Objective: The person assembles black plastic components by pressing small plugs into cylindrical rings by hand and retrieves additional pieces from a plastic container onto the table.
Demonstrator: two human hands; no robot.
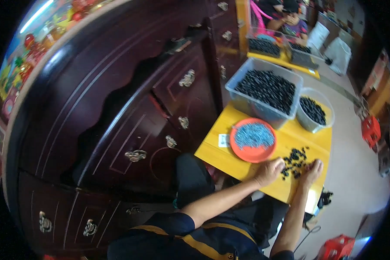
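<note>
the left hand (269, 171) has its fingers curled in and fingertips drawn together, at the left edge of a loose scatter of small black pieces (295, 161); i cannot tell whether it is clamped on one. the right hand (312, 171) is bunched too, at the scatter's right edge, and what lies between its fingers is too small to tell. the two hands are apart, with the black pieces spread on the yellow table (210, 145) between them and a little beyond. just beyond the left hand sits a red plate (248, 155) heaped with thin silvery bits (255, 135). further past it stands a clear tub (256, 109) full of black pieces, and beyond the right hand a round clear bucket (308, 125) holds more. well left of both hands is a dark wooden cabinet (117, 108).
</note>
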